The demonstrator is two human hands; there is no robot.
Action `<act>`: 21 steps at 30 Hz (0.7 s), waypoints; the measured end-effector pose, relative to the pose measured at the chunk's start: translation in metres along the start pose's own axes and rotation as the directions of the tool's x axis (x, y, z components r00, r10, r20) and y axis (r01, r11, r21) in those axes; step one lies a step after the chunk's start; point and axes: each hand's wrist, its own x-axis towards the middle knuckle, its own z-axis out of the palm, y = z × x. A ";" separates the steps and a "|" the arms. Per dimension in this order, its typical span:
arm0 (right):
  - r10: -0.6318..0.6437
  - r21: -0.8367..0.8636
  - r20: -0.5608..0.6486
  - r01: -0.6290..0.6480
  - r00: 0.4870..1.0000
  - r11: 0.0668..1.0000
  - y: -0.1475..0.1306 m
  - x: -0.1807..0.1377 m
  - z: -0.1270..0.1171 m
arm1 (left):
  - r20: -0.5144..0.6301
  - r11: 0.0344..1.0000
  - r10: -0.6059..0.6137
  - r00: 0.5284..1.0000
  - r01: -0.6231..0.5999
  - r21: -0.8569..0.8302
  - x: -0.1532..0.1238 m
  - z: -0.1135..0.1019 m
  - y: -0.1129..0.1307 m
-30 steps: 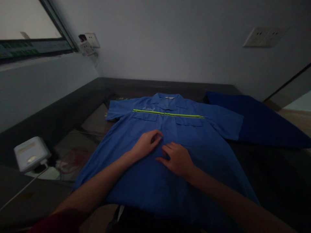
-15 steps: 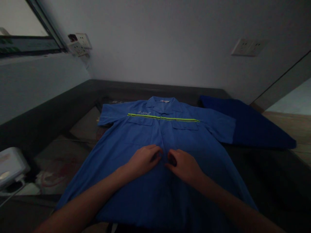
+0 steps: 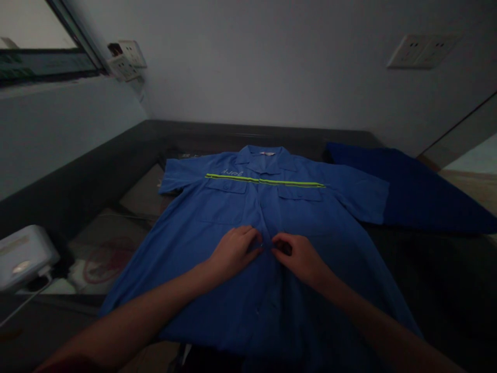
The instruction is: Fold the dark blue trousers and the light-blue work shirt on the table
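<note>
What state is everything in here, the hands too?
Shirt: spread out, front up; buttoning unclear.
Collar: open.
Pocket flaps: down.
Left hand: fingers curled at the shirt's middle; grip unclear.
Right hand: fingers curled, facing the left hand; grip unclear.
Dark blue cloth: lying partly under the shirt.
White box: cable attached; on or off unclear.
Right outlet: nothing plugged in.

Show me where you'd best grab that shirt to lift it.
Probably take the shirt by both shoulders, coming from above: it lies spread face-up, with its collar at the far end, so lifting there would likely let it hang straight.
</note>
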 end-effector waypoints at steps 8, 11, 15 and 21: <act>-0.049 0.124 -0.089 0.060 0.995 0.990 -0.004 0.000 0.001 | 0.018 0.999 0.005 1.000 -0.006 0.032 0.000 -0.002 0.000; -0.049 0.117 -0.097 0.060 0.994 0.991 -0.003 0.000 0.002 | 0.013 0.998 0.021 1.000 -0.022 0.052 0.000 -0.003 0.000; -0.043 0.102 -0.101 0.053 0.994 0.993 -0.002 0.001 0.003 | 0.011 0.998 0.033 0.999 -0.033 0.054 0.000 -0.004 -0.002; -0.061 0.129 -0.121 0.076 0.991 0.989 0.001 0.001 0.005 | -0.034 0.993 0.088 0.996 -0.086 0.078 -0.001 -0.002 -0.005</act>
